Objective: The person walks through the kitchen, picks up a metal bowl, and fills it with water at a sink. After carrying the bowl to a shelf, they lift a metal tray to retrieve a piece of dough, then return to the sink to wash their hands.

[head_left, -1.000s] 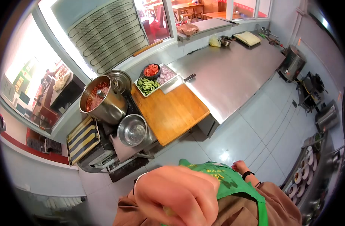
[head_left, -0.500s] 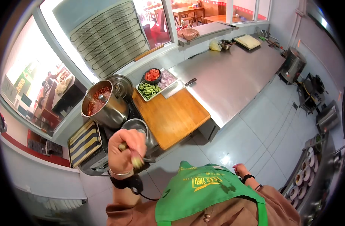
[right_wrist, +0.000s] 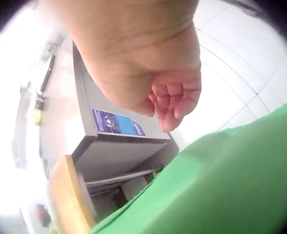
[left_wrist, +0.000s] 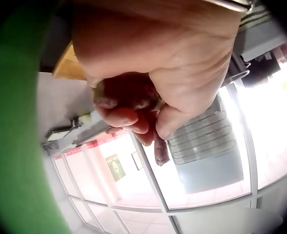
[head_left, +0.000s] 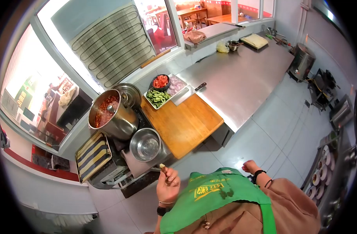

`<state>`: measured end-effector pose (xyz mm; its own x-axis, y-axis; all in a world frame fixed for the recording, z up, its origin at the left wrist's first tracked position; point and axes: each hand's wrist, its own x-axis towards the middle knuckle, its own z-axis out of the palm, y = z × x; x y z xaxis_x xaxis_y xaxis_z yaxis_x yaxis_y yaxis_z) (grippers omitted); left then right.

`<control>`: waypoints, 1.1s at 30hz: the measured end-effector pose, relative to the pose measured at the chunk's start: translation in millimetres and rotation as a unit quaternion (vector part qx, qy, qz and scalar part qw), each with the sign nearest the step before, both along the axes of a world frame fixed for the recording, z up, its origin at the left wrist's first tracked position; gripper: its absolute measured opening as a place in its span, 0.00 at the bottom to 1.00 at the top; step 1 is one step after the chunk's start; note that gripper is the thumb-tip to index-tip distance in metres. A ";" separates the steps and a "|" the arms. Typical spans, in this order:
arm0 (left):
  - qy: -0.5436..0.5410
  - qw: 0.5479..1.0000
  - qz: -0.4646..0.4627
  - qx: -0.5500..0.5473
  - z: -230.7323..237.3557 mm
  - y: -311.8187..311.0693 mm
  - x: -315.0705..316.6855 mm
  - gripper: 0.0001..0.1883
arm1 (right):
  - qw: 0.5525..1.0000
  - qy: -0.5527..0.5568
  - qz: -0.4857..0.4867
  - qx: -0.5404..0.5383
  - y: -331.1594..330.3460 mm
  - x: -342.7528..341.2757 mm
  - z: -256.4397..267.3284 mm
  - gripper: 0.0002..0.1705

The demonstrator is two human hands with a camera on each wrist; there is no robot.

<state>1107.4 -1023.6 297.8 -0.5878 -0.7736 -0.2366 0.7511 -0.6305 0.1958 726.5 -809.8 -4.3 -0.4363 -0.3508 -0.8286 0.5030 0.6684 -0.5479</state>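
In the head view the left hand [head_left: 168,186] grips a small, slim piece of food [head_left: 162,167] with a pale tip, in front of the apron [head_left: 209,191] and below the steel bowl [head_left: 145,145]. The left wrist view shows that hand [left_wrist: 153,68] curled, a thin dark end [left_wrist: 160,150] poking out beside the thumb; what kind of food it is, I cannot tell. The right hand [head_left: 249,166] hangs at the apron's right side. Its fingers [right_wrist: 175,100] are loosely curled and hold nothing in the right wrist view.
A tall pot [head_left: 122,121] of red stew stands beside the wooden board [head_left: 182,124]. At the board's far edge lie a tray [head_left: 146,102] of cut vegetables and a cleaver [head_left: 183,96]. The steel counter [head_left: 240,82] extends right, with a stove [head_left: 104,165] at left.
The left hand, first close to the camera, moved over the steel bowl and then down and right beside the apron, still gripping the food. The right hand barely moved.
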 end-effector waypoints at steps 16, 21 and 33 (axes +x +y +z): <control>-0.079 0.978 -0.081 -0.175 60.4 -54.3 -37.7 0.09 | 0.998 -0.022 -0.017 -0.055 -4.8 10.2 39.1 0.08; -0.048 0.862 -0.171 -0.475 144.0 -36.4 -48.7 0.10 | 0.998 -0.005 -0.066 -0.021 36.7 6.3 37.8 0.07; 0.425 0.732 -0.214 -0.487 227.3 52.4 -109.8 0.11 | 0.993 -0.026 -0.106 -0.045 67.3 6.2 23.7 0.06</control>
<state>997.6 -971.2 525.1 -0.4405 -0.0340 0.8971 0.6374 -0.7156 0.2859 732.7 -742.5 19.4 -0.4663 -0.3292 -0.8211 0.6564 0.4935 -0.5706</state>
